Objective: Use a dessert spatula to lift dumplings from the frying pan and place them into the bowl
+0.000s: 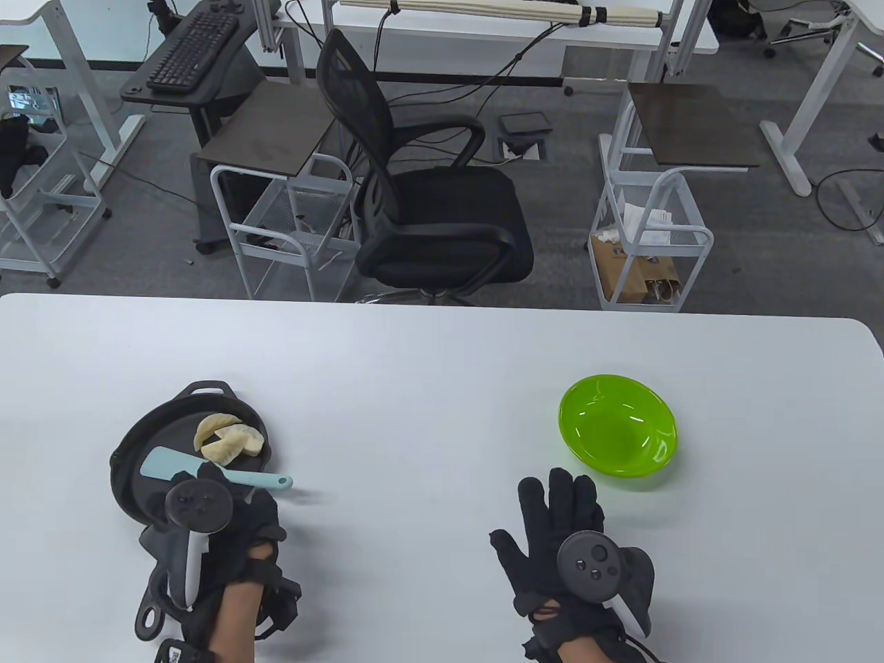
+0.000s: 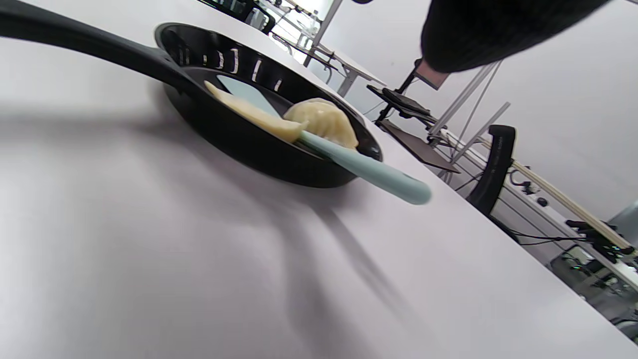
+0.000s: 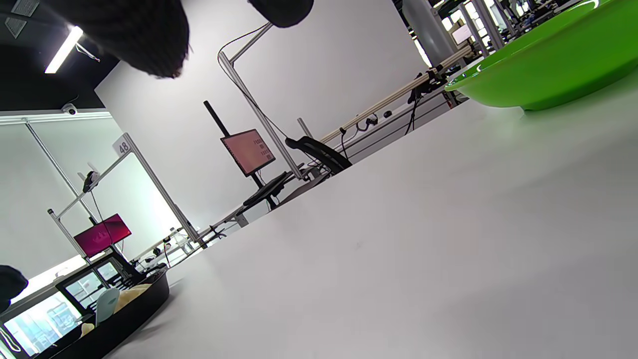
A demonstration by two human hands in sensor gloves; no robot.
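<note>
A black frying pan [image 1: 131, 476] sits at the table's left, with pale dumplings [image 1: 228, 438] at its far right side. A light blue dessert spatula [image 1: 162, 464] lies in the pan, its handle poking out over the right rim. In the left wrist view one dumpling [image 2: 324, 122] lies against the spatula [image 2: 369, 172], and no finger touches the handle. My left hand [image 1: 238, 501] hovers over the pan's near side, holding nothing. The green bowl [image 1: 617, 425] stands empty at the right. Just in front of it, my right hand [image 1: 539, 511] lies flat with its fingers spread.
The white table [image 1: 414, 387] stretches bare between pan and bowl. The pan's long handle [image 1: 148, 615] points toward the near edge under my left wrist. Beyond the far edge stand a black office chair [image 1: 428, 207] and two white wire carts [image 1: 290, 228].
</note>
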